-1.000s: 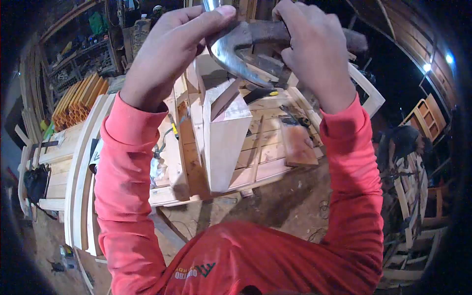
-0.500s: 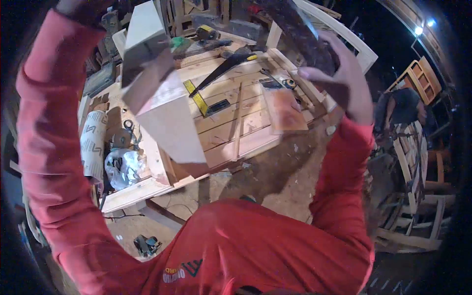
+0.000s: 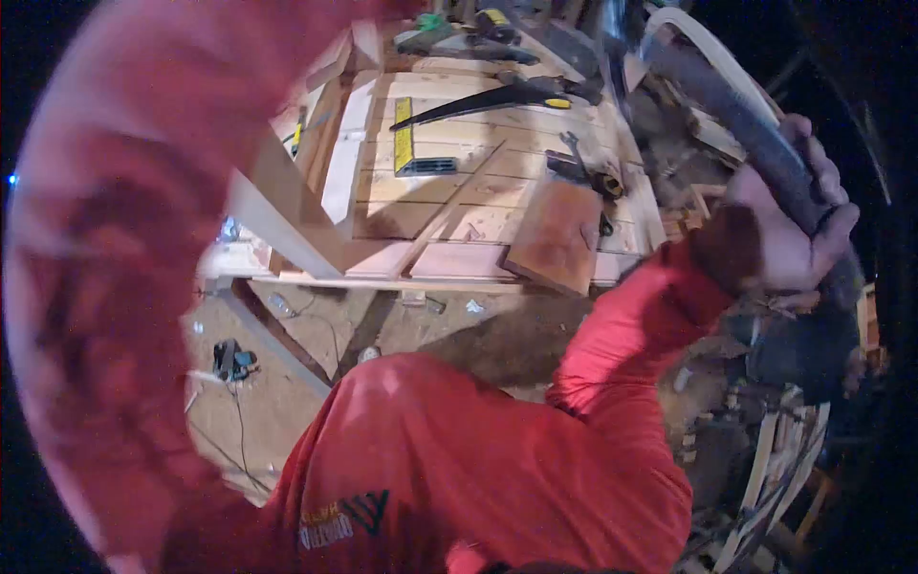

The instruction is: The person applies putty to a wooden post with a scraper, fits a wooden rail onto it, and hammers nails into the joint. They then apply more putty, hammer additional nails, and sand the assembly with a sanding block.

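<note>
My right hand (image 3: 798, 215) is raised at the upper right, its fingers curled round a long dark bar-like piece (image 3: 751, 134). That piece is close to the camera and blurred, so its exact kind does not show. My left arm in a red sleeve (image 3: 105, 249) arches up the left side, and its hand is beyond the top edge. Below on the workbench (image 3: 469, 206) lie a handsaw (image 3: 473, 102), a try square with a yellow blade (image 3: 404, 134) and a brown wooden board (image 3: 557, 234) that overhangs the front edge.
Pale timber pieces (image 3: 287, 210) stand at the bench's left. A thin wooden strip (image 3: 459, 206) lies across the slats. Pliers-like tools (image 3: 574, 153) are near the brown board. On the floor, a power tool with a cord (image 3: 232, 362) lies at left. Slatted wood (image 3: 765, 469) stands lower right.
My view has shifted, so the bench appears higher. The right hand has moved outward to the right and closed round the dark piece. The left arm has swung inward across the top left.
</note>
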Action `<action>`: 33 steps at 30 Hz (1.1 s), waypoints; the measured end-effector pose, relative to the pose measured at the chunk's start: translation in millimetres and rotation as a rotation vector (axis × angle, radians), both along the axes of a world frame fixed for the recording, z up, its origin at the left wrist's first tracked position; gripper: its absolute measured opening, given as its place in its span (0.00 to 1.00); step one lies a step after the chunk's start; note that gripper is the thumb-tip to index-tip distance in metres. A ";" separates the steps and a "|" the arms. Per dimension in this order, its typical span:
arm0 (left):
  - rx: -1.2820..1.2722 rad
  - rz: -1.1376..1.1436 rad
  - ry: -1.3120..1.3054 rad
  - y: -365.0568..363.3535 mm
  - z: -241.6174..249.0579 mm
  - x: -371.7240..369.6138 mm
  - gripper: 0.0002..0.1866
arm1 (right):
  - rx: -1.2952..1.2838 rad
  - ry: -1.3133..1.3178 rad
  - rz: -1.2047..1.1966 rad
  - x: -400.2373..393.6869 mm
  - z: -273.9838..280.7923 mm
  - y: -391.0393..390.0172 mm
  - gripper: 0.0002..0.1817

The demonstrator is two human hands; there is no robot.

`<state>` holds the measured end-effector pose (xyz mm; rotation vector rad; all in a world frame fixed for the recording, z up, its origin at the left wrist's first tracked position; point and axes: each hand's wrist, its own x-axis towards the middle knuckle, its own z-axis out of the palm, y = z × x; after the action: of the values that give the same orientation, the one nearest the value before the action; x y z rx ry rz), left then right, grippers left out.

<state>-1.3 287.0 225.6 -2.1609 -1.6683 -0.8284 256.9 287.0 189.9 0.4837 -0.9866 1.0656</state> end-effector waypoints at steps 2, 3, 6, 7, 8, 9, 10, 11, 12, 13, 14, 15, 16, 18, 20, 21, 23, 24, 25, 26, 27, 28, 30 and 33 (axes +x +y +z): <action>-0.148 0.225 -0.008 12.7 -64.2 -3.3 0.24 | -0.097 -0.205 -0.280 15.1 -18.0 10.1 0.11; -0.250 0.331 -0.023 9.4 -103.0 -6.2 0.25 | -0.234 -0.288 -0.490 14.8 -27.1 5.2 0.12; -0.762 0.481 -0.169 -11.2 -276.5 -28.2 0.36 | 0.002 -0.499 -1.176 44.5 -66.6 26.9 0.11; -0.668 0.508 -0.004 -36.4 -290.7 -18.8 0.34 | 0.182 -0.520 -1.349 58.6 -73.7 37.2 0.12; -0.712 0.388 -0.101 -35.1 -340.9 -28.1 0.30 | 0.169 -0.505 -1.263 64.1 -63.6 32.2 0.12; -0.829 0.483 -0.144 -40.7 -325.3 -19.4 0.27 | 0.154 -0.487 -1.178 69.4 -54.0 27.4 0.12; -0.953 0.566 -0.201 -48.2 -306.0 -8.9 0.25 | -0.017 -0.454 -0.949 70.0 -43.4 17.1 0.13; -0.883 0.536 -0.198 -51.7 -297.3 -7.5 0.22 | -0.177 -0.425 -0.719 70.5 -36.4 10.1 0.14; -0.812 0.504 -0.201 -54.8 -290.9 -8.1 0.20 | -0.079 -0.441 -0.779 74.1 -32.4 12.3 0.14; -0.742 0.474 -0.208 -59.0 -288.2 -8.6 0.19 | 0.023 -0.458 -0.837 80.1 -27.5 19.1 0.14; -0.498 0.373 -0.223 -69.2 -270.9 -7.7 0.16 | 0.124 -0.469 -0.894 79.0 -20.6 19.6 0.15; -0.458 0.425 -0.191 -79.3 -254.6 -7.2 0.14 | 0.107 -0.394 -0.781 74.2 -13.4 16.0 0.15; -0.422 0.475 -0.157 -116.0 -179.6 10.0 0.13 | 0.084 -0.324 -0.668 68.1 -2.9 7.3 0.15; -0.352 0.464 -0.092 -172.4 -104.0 5.4 0.09 | 0.137 -0.291 -0.407 83.1 17.9 -2.0 0.17; 0.071 0.383 -0.024 -224.2 -59.4 -21.7 0.04 | 0.158 -0.213 -0.479 74.4 40.2 -29.1 0.18; 0.045 0.531 0.103 -251.0 -20.1 -30.0 0.06 | 0.192 -0.190 -0.487 68.7 52.3 -42.0 0.17; 0.309 0.512 0.190 -280.3 28.2 -81.0 0.10 | 0.315 -0.159 -0.394 45.2 78.2 -71.6 0.18; 0.288 0.529 0.233 -284.8 49.9 -114.6 0.12 | 0.378 -0.156 -0.333 28.7 89.5 -87.9 0.18; 0.266 0.547 0.274 -285.2 65.8 -145.5 0.14 | 0.434 -0.156 -0.262 7.2 102.6 -99.8 0.18; 0.123 0.552 0.271 -281.4 68.4 -168.8 0.14 | 0.483 -0.164 -0.182 -15.3 113.1 -111.2 0.18; -0.016 0.557 0.270 -276.3 63.3 -190.4 0.14 | 0.517 -0.173 -0.101 -39.7 123.8 -120.9 0.18; -0.047 0.458 0.305 -268.9 49.9 -214.6 0.13 | 0.521 -0.184 -0.036 -64.2 133.7 -128.0 0.18; -0.045 0.420 0.301 -263.5 35.2 -223.7 0.16 | 0.412 -0.171 0.030 -106.2 144.8 -128.0 0.20; -0.055 0.302 0.223 -256.1 29.9 -235.7 0.20 | 0.310 -0.185 0.057 -170.2 152.7 -131.9 0.21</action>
<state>-237.1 30.8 255.5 -1.8867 -1.8531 -0.4449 86.7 155.1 342.6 0.6770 -1.3185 1.0254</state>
